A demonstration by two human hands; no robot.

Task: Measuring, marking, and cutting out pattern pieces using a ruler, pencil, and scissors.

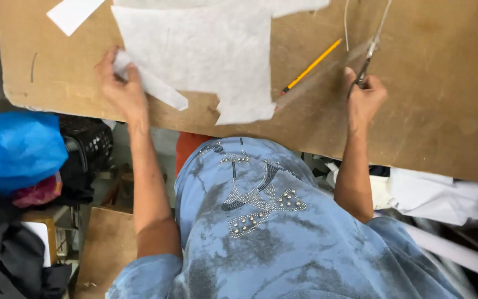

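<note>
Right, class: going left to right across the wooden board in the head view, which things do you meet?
Left hand holding a white strip → large white sheet → yellow pencil → clear ruler → scissors in the right hand.

Brown board table (443,111) — white fabric sheet (206,55), yellow pencil (312,66), clear ruler (327,75).

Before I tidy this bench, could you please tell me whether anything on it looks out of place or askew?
Little stands out. The white fabric sheet has a ragged notch cut in its near edge and slightly overhangs the board. The pencil lies askew beside it.
</note>
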